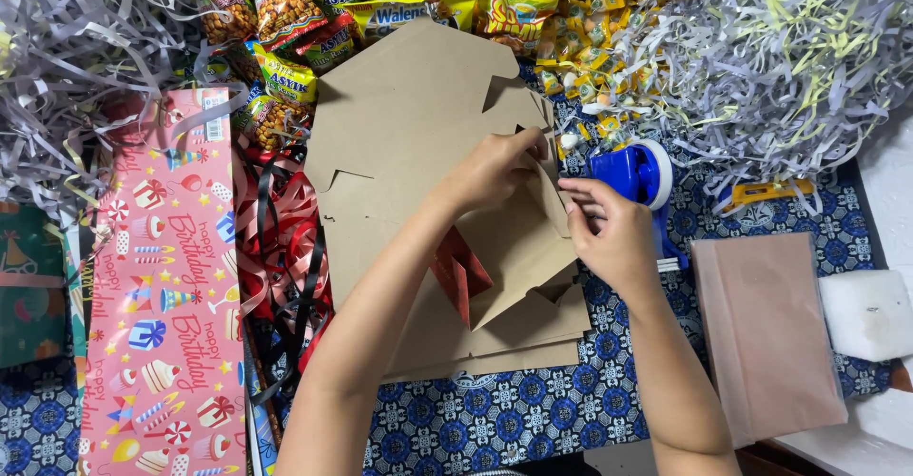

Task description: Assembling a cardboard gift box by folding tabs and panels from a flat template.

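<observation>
Head view: in the middle of the patterned cloth [533,419], the brown cardboard box [409,134] lies mostly flat. The left hand [495,167] and right hand [609,233] each pinch its side flap [552,191], only starting to fold up.

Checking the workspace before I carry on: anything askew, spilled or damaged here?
Nothing looks damaged. Shredded paper is heaped loosely over the small candies, and red ribbon lies tangled beside the cardboard box blank both hands fold.

My worktop wears a blue patterned cloth [533,419]; grey shredded paper [789,67] is heaped along its back; light is bright and even.
</observation>
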